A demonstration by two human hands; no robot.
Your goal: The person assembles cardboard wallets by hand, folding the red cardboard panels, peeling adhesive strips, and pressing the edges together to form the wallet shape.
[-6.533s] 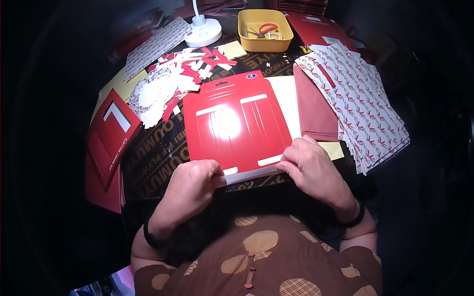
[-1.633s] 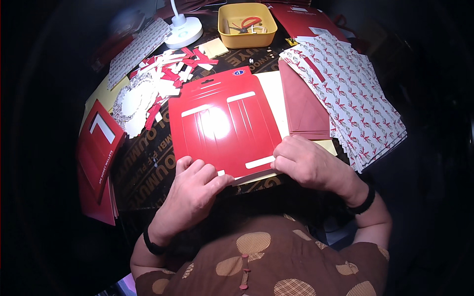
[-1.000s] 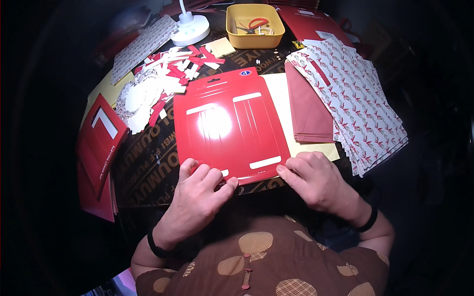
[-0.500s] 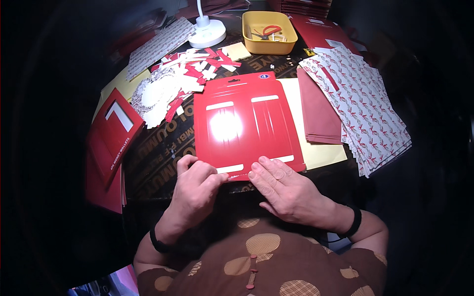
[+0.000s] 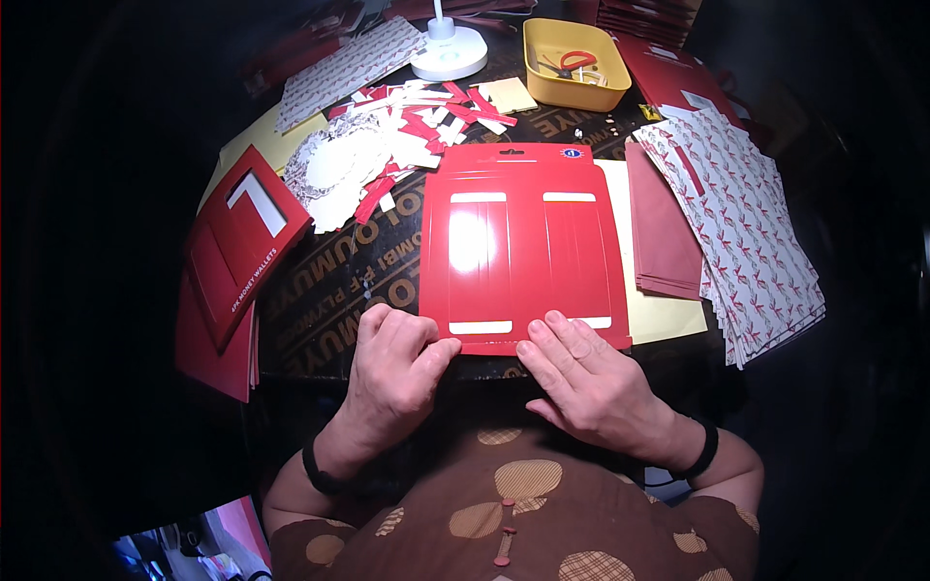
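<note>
Flat on the table before me lies a red cardboard package blank point(image 5: 526, 257), with a hang hole at its far end and white slots in its face. My left hand point(image 5: 395, 363) is closed at its near left corner, fingers curled and the thumb pressed to the near edge; its fingertips are partly hidden. Across the near right edge, my right hand point(image 5: 591, 382) rests with fingers stretched out flat on the card, close to a white slot.
Left are a printed red wallet package point(image 5: 242, 242) and a pile of red and white paper scraps point(image 5: 407, 136). Patterned paper sheets point(image 5: 736, 223) and dark red envelopes point(image 5: 664, 232) lie right. Behind stand a white lamp base point(image 5: 450, 53) and a yellow tray point(image 5: 572, 92) with scissors.
The view has shifted, so the table's things sit further right in the picture. Glare on the red card has changed. Both hands stay at its near edge in nearly the same pose.
</note>
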